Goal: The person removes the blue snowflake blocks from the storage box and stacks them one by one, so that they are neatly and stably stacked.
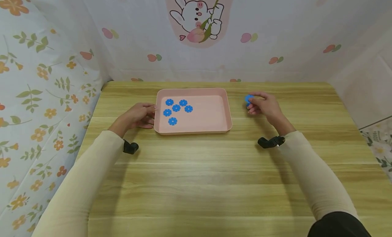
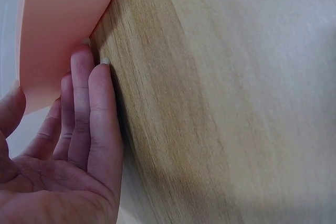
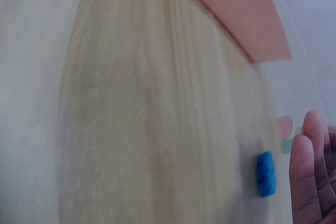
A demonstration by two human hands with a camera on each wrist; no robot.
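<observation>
A pink rectangular tray [image 1: 208,116] lies on the table, with several blue flower-shaped notched discs [image 1: 176,108] spread over its left half. At the tray's left side is my left hand [image 1: 139,115]; in the left wrist view its fairly straight fingers [image 2: 81,93] touch the outer wall, the thumb by the rim. Right of the tray and apart from it, my right hand [image 1: 266,106] pinches a blue notched disc [image 1: 248,99] between thumb and fingers. The right wrist view shows a blue piece [image 3: 266,174] below the fingers [image 3: 304,171]; most of that hand is out of frame there.
The wood-grain table [image 1: 196,182] extends in front of the tray and to both sides. A patterned white cloth [image 1: 196,65] hangs behind the table's back edge, and a floral cloth [image 1: 49,111] hangs at the left. Each wrist wears a small black camera [image 1: 131,148].
</observation>
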